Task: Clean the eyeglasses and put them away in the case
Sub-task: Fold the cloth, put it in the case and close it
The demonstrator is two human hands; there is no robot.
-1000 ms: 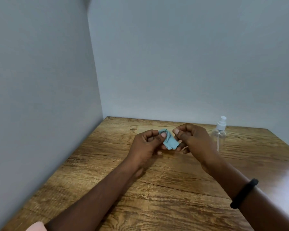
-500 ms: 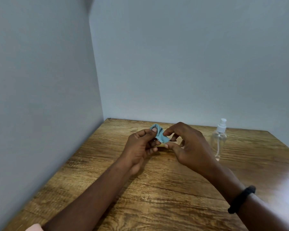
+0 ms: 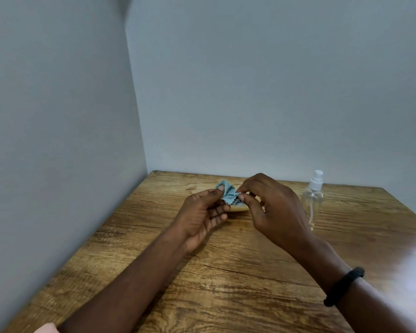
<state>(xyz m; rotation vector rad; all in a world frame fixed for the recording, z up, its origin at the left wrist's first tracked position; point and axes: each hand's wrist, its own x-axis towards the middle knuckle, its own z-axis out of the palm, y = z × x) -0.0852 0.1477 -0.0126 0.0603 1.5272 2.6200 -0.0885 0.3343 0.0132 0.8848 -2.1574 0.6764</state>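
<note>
A small light-blue cleaning cloth (image 3: 228,194) is bunched up between my two hands above the far middle of the wooden table (image 3: 226,272). My left hand (image 3: 202,215) pinches its left side with thumb and fingers. My right hand (image 3: 271,210) pinches its right edge between thumb and forefinger. Just under the cloth a tan, flat object (image 3: 239,208) peeks out on the table; I cannot tell whether it is the case. No eyeglasses are visible; my hands may hide them.
A clear spray bottle (image 3: 313,200) with a white nozzle stands upright to the right of my right hand. Grey walls close the table at the left and back. A black band (image 3: 344,286) sits on my right wrist.
Both hands have shifted slightly away from me and reworked the cloth, which went from hanging flat between the thumbs to a crumpled bunch. The tan object beneath has come into view.
</note>
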